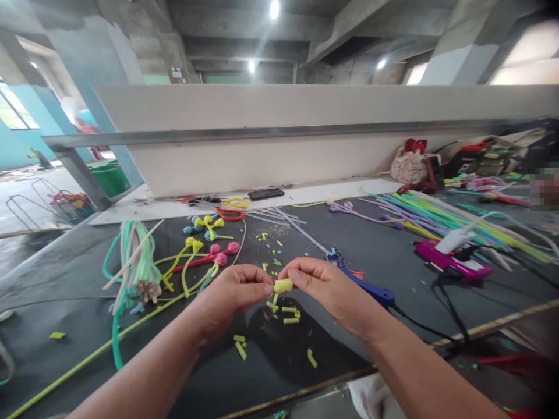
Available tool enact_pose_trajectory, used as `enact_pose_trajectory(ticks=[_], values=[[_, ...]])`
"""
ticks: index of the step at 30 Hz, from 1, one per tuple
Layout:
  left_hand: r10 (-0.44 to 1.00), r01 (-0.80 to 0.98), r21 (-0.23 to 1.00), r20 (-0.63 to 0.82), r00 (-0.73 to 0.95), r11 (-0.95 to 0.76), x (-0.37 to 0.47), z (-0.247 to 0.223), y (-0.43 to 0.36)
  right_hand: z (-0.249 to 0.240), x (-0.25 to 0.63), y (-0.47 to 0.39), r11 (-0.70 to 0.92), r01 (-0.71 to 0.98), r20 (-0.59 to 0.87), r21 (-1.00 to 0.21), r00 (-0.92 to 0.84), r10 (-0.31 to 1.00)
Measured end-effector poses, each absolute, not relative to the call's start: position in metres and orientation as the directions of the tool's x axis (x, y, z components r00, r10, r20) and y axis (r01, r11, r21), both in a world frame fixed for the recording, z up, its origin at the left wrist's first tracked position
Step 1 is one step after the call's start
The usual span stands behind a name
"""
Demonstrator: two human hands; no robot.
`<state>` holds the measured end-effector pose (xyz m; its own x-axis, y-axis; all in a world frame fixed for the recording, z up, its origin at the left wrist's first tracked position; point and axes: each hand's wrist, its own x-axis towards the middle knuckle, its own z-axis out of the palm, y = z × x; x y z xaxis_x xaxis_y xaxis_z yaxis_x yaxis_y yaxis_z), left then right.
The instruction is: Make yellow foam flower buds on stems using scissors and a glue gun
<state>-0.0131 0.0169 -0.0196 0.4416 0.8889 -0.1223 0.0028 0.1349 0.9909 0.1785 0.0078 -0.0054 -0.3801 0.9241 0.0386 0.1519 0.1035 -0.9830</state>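
head view: yellow piece (283,286) pinched between left hand (236,293) and right hand (328,287).

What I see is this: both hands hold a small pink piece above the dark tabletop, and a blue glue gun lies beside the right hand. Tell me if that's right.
Not quite: the small piece is pale yellow, not pink, as the head view shows. The left hand and right hand do hold it above the dark tabletop, with the blue glue gun beside the right hand.
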Motion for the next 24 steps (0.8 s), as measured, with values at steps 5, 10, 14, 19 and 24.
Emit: enact_pose_trajectory(ticks=[5,10,14,19,24], values=[[0.833,-0.137,0.951,-0.166,0.528,0.276,-0.0152,-0.0171,0.0156,-0.0140,0.1722,0.0100,0.076,-0.028,0.081,-0.997,-0.330,0.940],[0.806,-0.222,0.901,-0.195,0.559,0.372,-0.0168,-0.0189,0.0182,-0.0137,0.1735,0.0088,0.200,-0.016,0.195,-0.980,-0.310,0.930],[0.785,-0.270,0.860,-0.212,0.582,0.433,-0.0179,-0.0191,0.0193,-0.0085,0.1759,0.0066,0.298,0.173,0.232,-0.939,-0.321,0.918],[0.781,-0.287,0.835,-0.241,0.577,0.470,-0.0171,-0.0180,0.0198,-0.0095,0.1744,0.0068,0.368,0.227,0.291,-0.902,-0.310,0.905],[0.802,-0.291,0.837,-0.256,0.540,0.463,-0.0157,-0.0189,0.0204,-0.0139,0.1728,0.0092,0.489,0.388,0.407,-0.781,-0.279,0.870]])
